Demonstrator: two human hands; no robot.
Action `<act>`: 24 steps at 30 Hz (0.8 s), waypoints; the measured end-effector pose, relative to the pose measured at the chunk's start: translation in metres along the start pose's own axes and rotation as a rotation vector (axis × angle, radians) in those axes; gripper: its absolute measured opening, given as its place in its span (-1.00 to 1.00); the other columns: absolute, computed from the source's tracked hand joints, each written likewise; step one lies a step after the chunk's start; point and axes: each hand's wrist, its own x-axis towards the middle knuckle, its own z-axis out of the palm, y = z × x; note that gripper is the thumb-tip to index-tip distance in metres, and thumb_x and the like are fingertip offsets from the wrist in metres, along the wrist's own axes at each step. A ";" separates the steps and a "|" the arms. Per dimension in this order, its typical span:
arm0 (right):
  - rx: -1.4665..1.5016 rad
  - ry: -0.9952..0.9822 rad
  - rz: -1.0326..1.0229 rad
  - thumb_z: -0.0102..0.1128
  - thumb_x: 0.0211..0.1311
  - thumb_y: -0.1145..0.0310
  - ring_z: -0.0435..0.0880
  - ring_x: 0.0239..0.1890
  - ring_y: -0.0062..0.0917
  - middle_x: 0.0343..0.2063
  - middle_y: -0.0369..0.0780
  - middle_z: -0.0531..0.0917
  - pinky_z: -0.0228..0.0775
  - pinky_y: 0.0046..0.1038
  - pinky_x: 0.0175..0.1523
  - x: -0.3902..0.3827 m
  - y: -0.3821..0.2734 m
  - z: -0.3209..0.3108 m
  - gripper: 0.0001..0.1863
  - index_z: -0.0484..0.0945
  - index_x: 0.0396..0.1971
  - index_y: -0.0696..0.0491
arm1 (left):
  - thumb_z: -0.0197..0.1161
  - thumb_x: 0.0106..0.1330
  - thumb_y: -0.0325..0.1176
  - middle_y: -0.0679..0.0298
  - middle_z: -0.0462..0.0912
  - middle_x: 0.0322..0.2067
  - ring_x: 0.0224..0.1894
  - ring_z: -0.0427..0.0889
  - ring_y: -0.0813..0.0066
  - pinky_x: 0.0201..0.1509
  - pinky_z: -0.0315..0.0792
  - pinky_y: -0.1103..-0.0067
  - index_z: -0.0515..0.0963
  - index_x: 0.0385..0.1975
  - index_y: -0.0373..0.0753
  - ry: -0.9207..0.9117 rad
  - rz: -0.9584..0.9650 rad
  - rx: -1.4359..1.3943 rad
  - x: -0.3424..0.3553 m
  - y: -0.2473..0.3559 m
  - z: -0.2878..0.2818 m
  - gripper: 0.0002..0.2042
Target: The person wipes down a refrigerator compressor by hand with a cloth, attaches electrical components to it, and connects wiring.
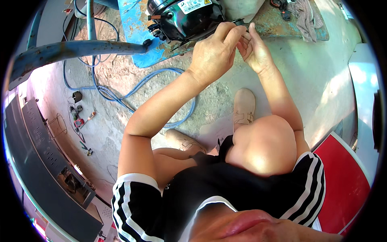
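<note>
A shiny black compressor (187, 22) with a white label and a short copper pipe stub lies on a worn blue bench (143, 58). Just off its right end my two hands meet. My left hand (214, 50) is closed, its thumb hidden and its fingers bent toward the right hand. My right hand (254, 50) is closed too, with thumb and fingers pinched together beside the left fingertips. A small dark piece shows above the fingertips, but I cannot make out what either hand holds.
A rusty blue tube frame (80, 49) reaches in from the left. Blue hose (139, 88) loops across the floor. Several hand tools (78, 121) lie at left. A grey rag (307, 20) and a black clip-like part (285, 14) rest on the bench's right end. A red panel (342, 177) stands at right.
</note>
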 end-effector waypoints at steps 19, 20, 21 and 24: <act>-0.464 0.057 0.218 0.06 0.40 0.19 0.59 -0.30 -0.73 -0.29 -0.30 0.63 0.52 -0.70 -0.24 -0.055 0.053 0.000 -0.69 0.54 -0.05 0.10 | 0.05 0.26 -0.51 0.05 0.52 -0.13 -0.40 0.67 0.00 -0.42 0.60 0.30 0.30 -0.13 -0.23 -0.297 -0.441 0.750 -0.080 -0.127 -0.070 -0.80; -0.465 0.035 0.222 0.06 0.40 0.19 0.59 -0.30 -0.73 -0.29 -0.30 0.63 0.52 -0.70 -0.24 -0.055 0.055 0.001 -0.69 0.54 -0.06 0.10 | 0.03 0.26 -0.53 0.03 0.52 -0.14 -0.40 0.67 -0.01 -0.43 0.60 0.29 0.29 -0.15 -0.23 -0.321 -0.494 0.752 -0.077 -0.133 -0.068 -0.81; -0.468 0.021 0.225 0.06 0.40 0.19 0.59 -0.30 -0.74 -0.29 -0.30 0.63 0.52 -0.71 -0.24 -0.056 0.056 0.001 -0.69 0.54 -0.06 0.10 | 0.00 0.27 -0.53 0.01 0.54 -0.19 -0.40 0.67 -0.03 -0.45 0.59 0.28 0.26 -0.16 -0.22 -0.338 -0.510 0.751 -0.075 -0.135 -0.068 -0.82; -0.549 -0.017 0.210 0.04 0.41 0.18 0.59 -0.28 -0.72 -0.27 -0.31 0.62 0.51 -0.67 -0.20 -0.060 0.055 0.005 -0.70 0.54 -0.05 0.07 | 0.06 0.27 -0.51 0.04 0.56 -0.25 -0.37 0.67 -0.04 -0.43 0.58 0.24 0.29 -0.10 -0.20 -0.352 -0.518 0.747 -0.079 -0.127 -0.076 -0.77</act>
